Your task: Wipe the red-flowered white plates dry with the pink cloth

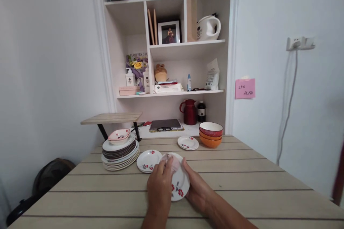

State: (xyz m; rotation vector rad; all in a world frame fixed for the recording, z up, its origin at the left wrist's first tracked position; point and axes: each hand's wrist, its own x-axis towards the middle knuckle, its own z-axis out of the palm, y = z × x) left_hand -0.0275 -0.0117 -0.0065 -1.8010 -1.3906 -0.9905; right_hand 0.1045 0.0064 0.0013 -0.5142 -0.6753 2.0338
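A white plate with red flowers (pixel 180 180) is tilted up above the table, its right edge gripped by my right hand (pixel 197 188). My left hand (pixel 160 182) is closed on a pale pink cloth (pixel 174 164) and presses it against the upper part of the plate's face. Just behind my left hand lies a small stack of matching flowered plates (pixel 148 158). Farther back, another small stack of flowered plates (pixel 188 142) sits beside several nested bowls, red on top and orange below (pixel 210 140).
At the table's left is a tall stack of plates (pixel 119 162) topped by square bowls (pixel 119 135). A small wooden stand (pixel 111 117) rises behind it. On the ledge beyond are a dark laptop-like slab (pixel 165 124), glasses and a red jug (pixel 189 112).
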